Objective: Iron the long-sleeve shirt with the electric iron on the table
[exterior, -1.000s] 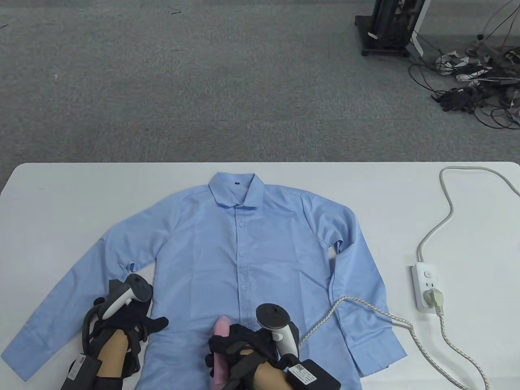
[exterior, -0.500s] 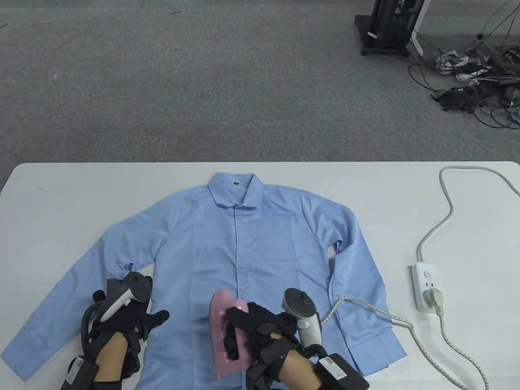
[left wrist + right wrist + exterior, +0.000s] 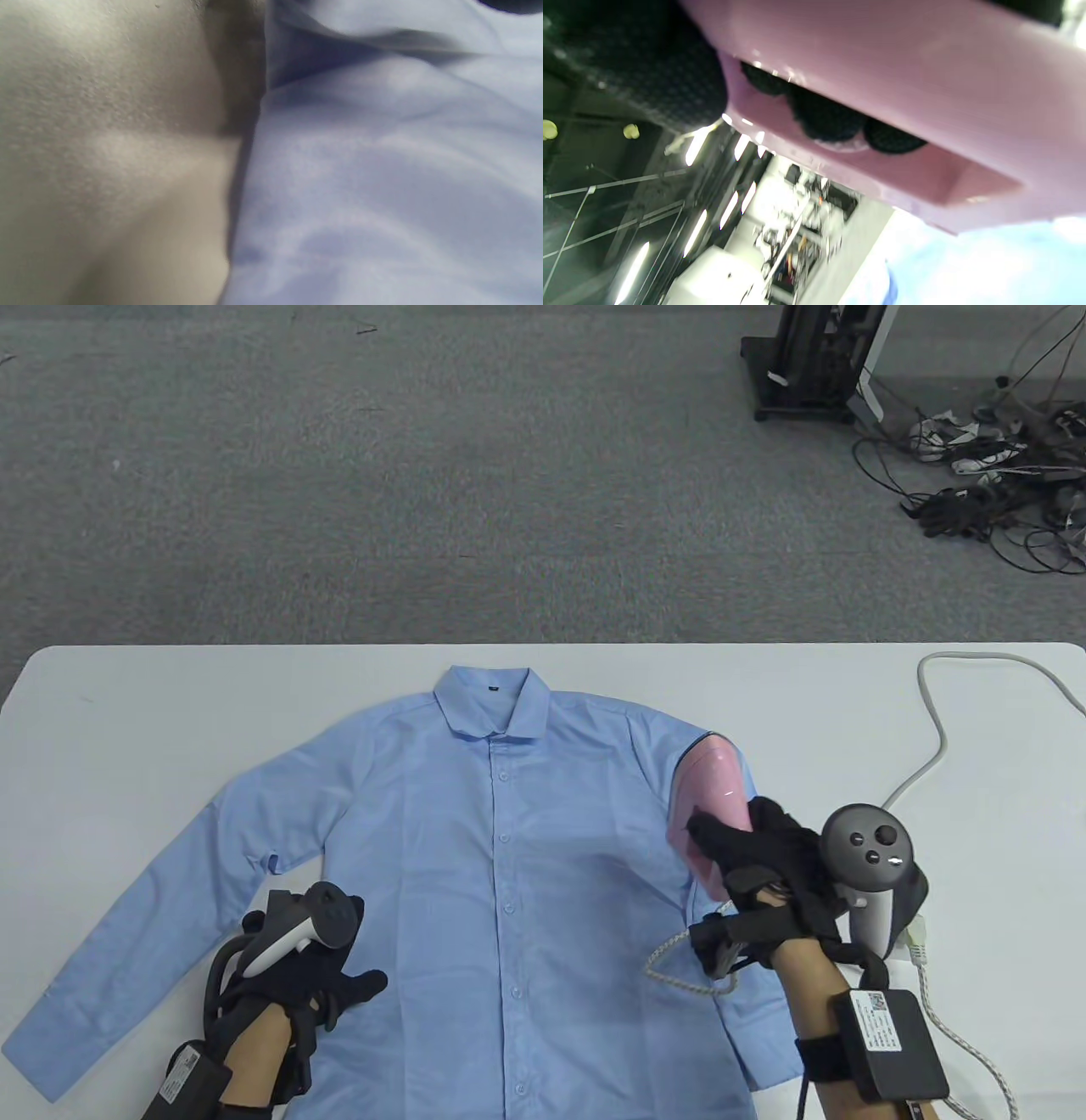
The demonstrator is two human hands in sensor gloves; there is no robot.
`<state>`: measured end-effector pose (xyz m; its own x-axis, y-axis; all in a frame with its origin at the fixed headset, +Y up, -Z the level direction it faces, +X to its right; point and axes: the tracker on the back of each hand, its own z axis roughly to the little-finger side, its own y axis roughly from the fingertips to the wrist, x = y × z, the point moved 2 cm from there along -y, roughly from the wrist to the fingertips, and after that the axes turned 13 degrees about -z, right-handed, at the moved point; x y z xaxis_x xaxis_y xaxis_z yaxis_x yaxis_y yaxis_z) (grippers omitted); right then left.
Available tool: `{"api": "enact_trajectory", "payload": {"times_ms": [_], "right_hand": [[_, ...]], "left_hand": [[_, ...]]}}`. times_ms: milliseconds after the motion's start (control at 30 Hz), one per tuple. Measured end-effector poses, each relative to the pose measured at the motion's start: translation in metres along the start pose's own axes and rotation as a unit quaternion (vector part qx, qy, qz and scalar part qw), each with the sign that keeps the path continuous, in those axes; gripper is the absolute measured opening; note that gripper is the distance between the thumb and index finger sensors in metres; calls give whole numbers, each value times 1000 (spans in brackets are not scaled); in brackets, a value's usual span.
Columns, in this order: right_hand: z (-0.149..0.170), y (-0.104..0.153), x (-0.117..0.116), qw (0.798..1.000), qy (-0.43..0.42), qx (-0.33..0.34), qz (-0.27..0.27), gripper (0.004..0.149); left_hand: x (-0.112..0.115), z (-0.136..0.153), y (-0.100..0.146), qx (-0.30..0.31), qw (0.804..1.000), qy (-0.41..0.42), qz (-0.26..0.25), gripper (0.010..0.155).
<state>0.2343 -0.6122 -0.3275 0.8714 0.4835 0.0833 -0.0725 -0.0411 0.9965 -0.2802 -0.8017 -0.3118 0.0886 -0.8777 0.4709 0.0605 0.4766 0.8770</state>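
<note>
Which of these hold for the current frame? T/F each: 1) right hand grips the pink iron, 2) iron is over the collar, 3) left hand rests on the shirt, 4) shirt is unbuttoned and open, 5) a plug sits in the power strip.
1) The right hand grips the pink iron. True; its fingers curl through the handle.
2) The iron is over the collar. False; it is at the shoulder and upper sleeve on the table view's right side, away from the collar.
3) The left hand rests on the shirt. True; it lies near the lower left of the body panel.
4) The shirt is unbuttoned and open. False; it lies flat, buttoned up the front.
5) A plug sits in the power strip. True, though the right hand's tracker covers most of the strip.
</note>
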Motion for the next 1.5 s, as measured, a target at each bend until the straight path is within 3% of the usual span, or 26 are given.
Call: {"api": "enact_trajectory", "payload": {"times_ms": [67, 133, 267, 367, 567, 700, 767, 900, 1033, 1100, 1267, 1333, 1400, 1500], "right_hand": [[9, -8, 21, 999, 29, -14, 41, 40], [20, -17, 31, 998, 33, -24, 49, 40], [54, -37, 42, 993, 44, -74, 85, 40], [85, -51, 39, 988, 32, -99, 116, 40], [132, -79, 23, 984, -10, -139, 113, 39], [151, -89, 12, 981, 33, -156, 108, 39], [162, -94, 9, 980, -6, -164, 109, 39], [172, -102, 10, 981, -26, -162, 104, 40], [182, -100, 14, 974, -50, -188, 112, 39], [189, -99, 18, 969, -72, -217, 90, 39], [183, -101, 20, 960, -11, -271, 61, 40], [182, -99, 18, 955, 0, -292, 47, 49], [180, -95, 19, 951, 18, -304, 59, 72], [165, -90, 22, 959, 35, -268, 84, 81]], "left_hand": [[1, 1, -1, -4, 1000, -3, 3, 93], [2, 3, -1, -21, 1000, -16, 0, 92], [5, 5, -4, -33, 999, -25, 7, 92], [4, 5, -5, -34, 999, -23, 6, 91], [6, 5, -4, -35, 999, -29, 9, 92], [5, 4, -5, -46, 998, -48, 4, 91], [5, 4, -5, -45, 998, -47, 4, 91], [5, 4, -5, -43, 998, -45, 3, 90], [6, 4, -6, -44, 998, -45, 7, 90], [6, 4, -6, -43, 998, -45, 7, 90], [6, 4, -6, -42, 998, -43, 9, 90], [6, 4, -6, -40, 998, -42, 10, 90], [6, 4, -6, -39, 998, -41, 9, 90], [5, 3, -6, -27, 999, -30, 8, 90]]}}
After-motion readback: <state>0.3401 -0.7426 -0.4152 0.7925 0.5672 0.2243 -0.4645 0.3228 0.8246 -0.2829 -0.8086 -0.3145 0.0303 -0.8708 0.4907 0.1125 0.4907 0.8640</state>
